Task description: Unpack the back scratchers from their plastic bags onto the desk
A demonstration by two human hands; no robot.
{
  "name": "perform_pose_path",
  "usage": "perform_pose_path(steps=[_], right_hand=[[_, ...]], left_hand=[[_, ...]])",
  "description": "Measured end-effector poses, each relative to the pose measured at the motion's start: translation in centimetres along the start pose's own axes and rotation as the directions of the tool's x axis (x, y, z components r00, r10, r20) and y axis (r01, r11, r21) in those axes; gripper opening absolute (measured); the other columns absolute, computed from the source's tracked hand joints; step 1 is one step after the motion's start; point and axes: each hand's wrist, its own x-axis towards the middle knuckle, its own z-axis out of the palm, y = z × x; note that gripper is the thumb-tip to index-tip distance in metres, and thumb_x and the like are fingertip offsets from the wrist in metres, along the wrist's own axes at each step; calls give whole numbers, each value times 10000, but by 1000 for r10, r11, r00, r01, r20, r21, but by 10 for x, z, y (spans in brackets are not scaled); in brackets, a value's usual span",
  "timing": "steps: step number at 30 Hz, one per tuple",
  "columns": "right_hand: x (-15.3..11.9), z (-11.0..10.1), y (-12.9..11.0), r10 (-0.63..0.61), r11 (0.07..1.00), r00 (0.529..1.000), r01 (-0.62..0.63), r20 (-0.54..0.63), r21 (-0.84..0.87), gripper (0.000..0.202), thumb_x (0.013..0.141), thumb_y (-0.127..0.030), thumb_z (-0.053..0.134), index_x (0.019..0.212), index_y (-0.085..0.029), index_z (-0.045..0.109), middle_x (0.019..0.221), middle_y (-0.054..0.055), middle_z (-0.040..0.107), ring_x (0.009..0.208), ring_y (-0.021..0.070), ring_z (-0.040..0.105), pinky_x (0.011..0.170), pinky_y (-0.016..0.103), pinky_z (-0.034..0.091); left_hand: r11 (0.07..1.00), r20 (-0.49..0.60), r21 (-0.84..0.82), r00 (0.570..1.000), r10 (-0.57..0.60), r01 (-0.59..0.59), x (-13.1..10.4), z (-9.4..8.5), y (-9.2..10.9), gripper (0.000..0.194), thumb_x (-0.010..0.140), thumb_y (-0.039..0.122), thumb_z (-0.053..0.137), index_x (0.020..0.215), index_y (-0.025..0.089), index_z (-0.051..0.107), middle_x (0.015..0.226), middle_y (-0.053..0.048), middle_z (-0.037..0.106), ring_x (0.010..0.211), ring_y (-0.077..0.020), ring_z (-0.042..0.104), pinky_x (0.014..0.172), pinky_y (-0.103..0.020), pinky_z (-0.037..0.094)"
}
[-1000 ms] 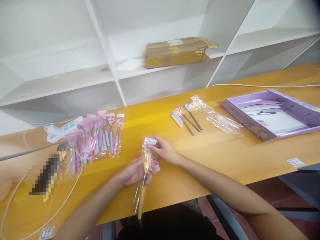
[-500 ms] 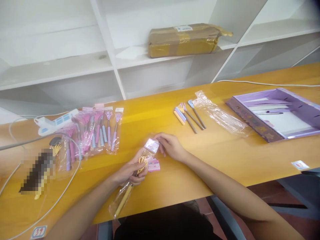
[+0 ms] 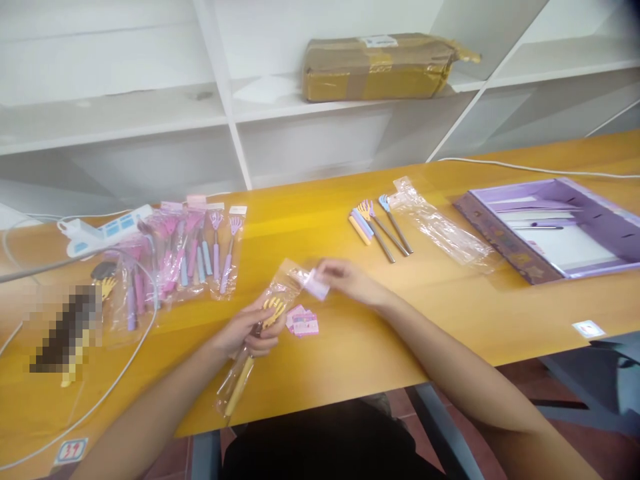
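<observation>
My left hand (image 3: pixel 253 331) is closed round a yellow back scratcher (image 3: pixel 237 389) inside a clear plastic bag (image 3: pixel 284 279). The claw end points up and to the right, and the bag's top reaches past my fingers. At that top end, my right hand (image 3: pixel 346 280) pinches a small pale card-like piece (image 3: pixel 316 285). Blur hides whether this piece is a card or the bag's flap. Just below, a few small pink printed cards (image 3: pixel 304 323) lie overlapping on the table.
Several bagged back scratchers (image 3: pixel 190 247) lie at left beside a power strip (image 3: pixel 107 230) and cable. Unbagged ones (image 3: pixel 383 230) and clear bags (image 3: pixel 445 230) lie at back right. A purple box (image 3: pixel 517 240) stands at far right. A taped parcel (image 3: pixel 375 70) sits on the shelf.
My right hand has drawn slightly right and up with the pale piece, away from my left hand. The pink cards on the table now show more fully. The view has shifted a little.
</observation>
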Motion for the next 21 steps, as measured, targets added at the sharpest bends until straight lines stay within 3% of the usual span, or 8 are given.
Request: perform_pose_path(steps=[2,5,11,14,16,17,19,21], right_hand=[[-4,8,-1,-17,989,986,42,166,-145,445,926,-619,715,938,-174,708,914,49,630,794,162,571,719,278,463],[-8,18,-6,-125,959,988,145,94,-245,470,973,-631,654,1093,-178,696,941,52,605,777,156,519,711,277,444],[-10,40,-11,-154,988,978,156,144,-6,564,985,-667,609,1297,-199,654,1143,89,668,1005,220,614,885,335,509],[-8,54,-14,-85,988,992,71,98,134,520,969,-664,630,1138,-177,702,1053,66,677,888,180,623,807,306,518],[-6,54,-20,-35,988,998,43,-57,151,507,956,-672,637,959,-171,709,892,33,644,688,125,543,640,262,467],[-5,50,-26,-29,988,976,61,-217,143,515,963,-681,618,921,-176,706,826,18,615,618,106,483,573,250,422],[-3,36,-40,-67,989,850,124,-523,75,510,973,-687,594,942,-192,714,746,-1,566,567,99,418,524,248,377],[-1,18,-55,-131,989,790,142,-600,-29,456,960,-655,642,952,-207,723,699,-8,533,584,110,443,546,257,406]], left_hand=[[999,0,-25,1000,24,-24,0,-3,2,194,1070,402,533,1154,230,567,683,83,392,393,-20,112,349,-117,174],[999,-12,-19,1000,27,-27,2,-3,2,223,1081,401,511,1057,190,578,671,80,396,388,-18,116,347,-127,178],[1000,-2,11,1000,-6,6,6,3,-2,295,1080,405,516,909,171,570,657,67,430,386,-15,134,352,-138,155],[994,18,81,997,-75,73,7,4,-7,356,1053,465,573,892,149,599,656,44,502,384,-12,203,365,-152,187],[984,60,138,991,-123,114,7,3,-13,392,1006,518,641,999,126,650,732,-21,625,419,-40,378,401,-179,310],[978,91,166,986,-140,124,8,2,-15,430,978,539,675,1061,117,662,784,-58,672,467,-69,476,439,-201,381],[968,144,217,976,-162,128,8,0,-19,475,936,543,727,1129,113,666,842,-87,704,568,-117,594,513,-237,463],[957,171,255,968,-184,137,7,0,-20,448,915,503,765,1137,128,662,818,-53,678,566,-112,579,514,-237,453]])
